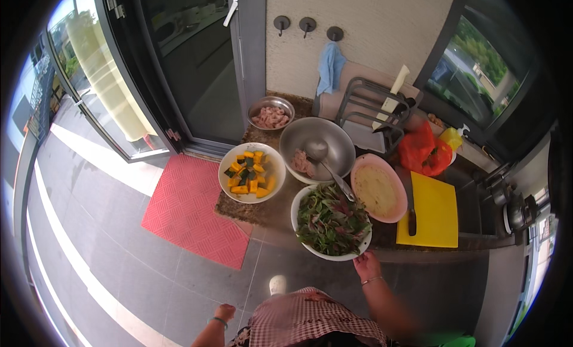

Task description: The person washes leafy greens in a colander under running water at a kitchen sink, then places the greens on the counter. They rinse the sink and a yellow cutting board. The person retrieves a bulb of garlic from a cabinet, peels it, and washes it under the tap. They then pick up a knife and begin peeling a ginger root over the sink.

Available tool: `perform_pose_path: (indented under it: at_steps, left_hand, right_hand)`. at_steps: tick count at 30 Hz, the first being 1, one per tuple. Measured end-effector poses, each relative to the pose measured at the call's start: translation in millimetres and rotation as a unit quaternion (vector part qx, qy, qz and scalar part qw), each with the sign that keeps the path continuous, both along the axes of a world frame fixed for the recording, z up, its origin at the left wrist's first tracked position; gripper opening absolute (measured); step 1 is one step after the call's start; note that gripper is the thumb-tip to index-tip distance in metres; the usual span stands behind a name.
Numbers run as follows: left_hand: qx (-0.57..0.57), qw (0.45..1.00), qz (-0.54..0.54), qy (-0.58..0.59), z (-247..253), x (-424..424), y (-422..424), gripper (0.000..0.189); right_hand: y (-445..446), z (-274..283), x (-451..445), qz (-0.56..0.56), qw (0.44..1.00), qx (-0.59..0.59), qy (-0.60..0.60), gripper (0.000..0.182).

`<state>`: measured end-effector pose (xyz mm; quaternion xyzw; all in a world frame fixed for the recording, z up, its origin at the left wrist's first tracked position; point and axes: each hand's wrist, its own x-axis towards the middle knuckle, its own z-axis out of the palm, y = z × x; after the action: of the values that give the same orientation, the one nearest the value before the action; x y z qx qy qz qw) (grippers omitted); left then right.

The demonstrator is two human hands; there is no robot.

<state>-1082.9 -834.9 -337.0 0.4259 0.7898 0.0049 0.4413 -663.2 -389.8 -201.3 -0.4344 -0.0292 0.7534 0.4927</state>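
Note:
My right hand point(368, 265) grips the near rim of a white basin point(297, 235) heaped with leafy greens point(332, 219), some of them reddish. Low in the view, over the floor tiles, my left hand point(225, 312) hangs with curled fingers and nothing visible in it. Behind the greens stands a large steel mixing bowl point(342, 134) with a ladle point(317, 149) and some minced meat point(302, 162). The ladle's handle reaches over the greens. To the left is a white bowl point(224, 183) of cut pumpkin point(250, 172).
A small steel bowl point(253, 107) holds pieces of raw meat. Right of the greens are a pink basin point(402, 190), a yellow cutting board point(434, 212) and a dark-handled knife point(412, 222). A dish rack point(358, 94) and red plastic bag point(416, 147) stand behind. A red mat point(192, 208) covers floor tiles.

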Motion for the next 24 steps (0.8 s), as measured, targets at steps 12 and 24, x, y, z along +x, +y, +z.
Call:
perform_pose_path:
  at_steps: [12, 24]
  left_hand:
    - [0.037, 0.975, -0.204, 0.082, 59, 30, -2, 0.018]
    - [0.08, 0.99, -0.062, -0.098, 10, 71, 7, 0.031]
  right_hand:
    - [-10, 4, -21, -0.004, 1.0, -0.004, -0.008, 0.002]
    - [-166, 37, 115, 0.13, 0.967, -0.054, -0.211, 0.024]
